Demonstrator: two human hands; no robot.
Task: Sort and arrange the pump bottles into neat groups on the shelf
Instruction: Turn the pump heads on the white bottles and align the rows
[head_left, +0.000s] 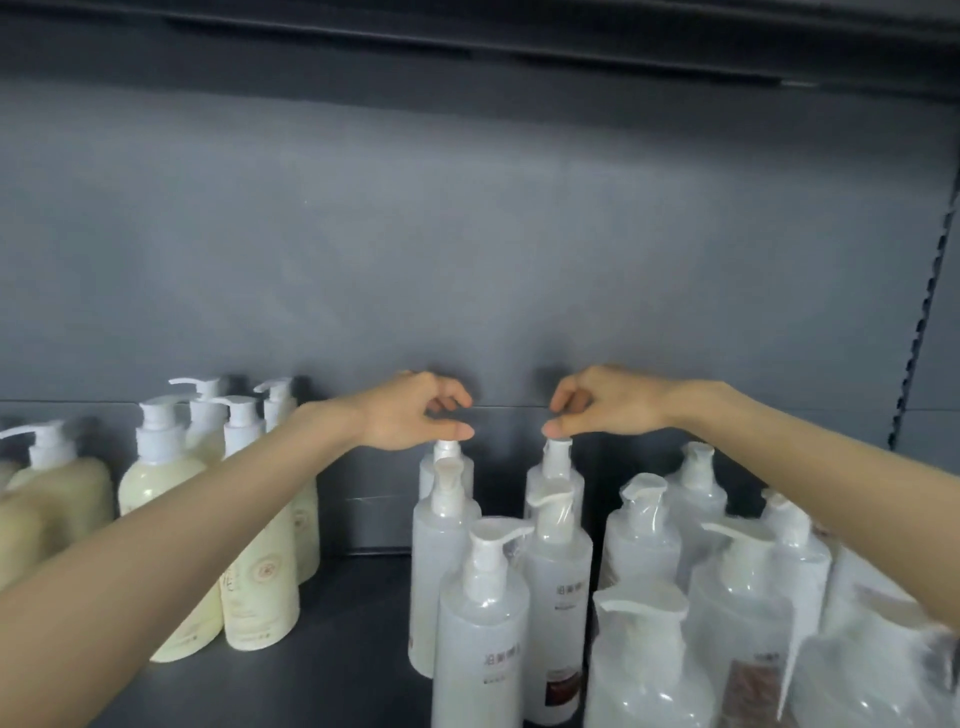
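Note:
Several cream-yellow pump bottles (260, 566) stand grouped at the left of the dark shelf (353, 613). Several white translucent pump bottles (480, 629) stand in rows from the middle to the right. My left hand (415, 413) rests its fingertips on the pump head of the back white bottle (445, 457) in the left row. My right hand (605, 402) touches the pump head of the back white bottle (555, 470) in the neighbouring row. Both hands hover with fingers curled down; whether they pinch the pump heads I cannot tell. Both bottles stand on the shelf.
A grey back panel (467, 234) closes the shelf behind the bottles. A slotted upright rail (924, 312) runs down the right side. A bare strip of shelf lies between the cream group and the white group. Another shelf edge (467, 41) hangs overhead.

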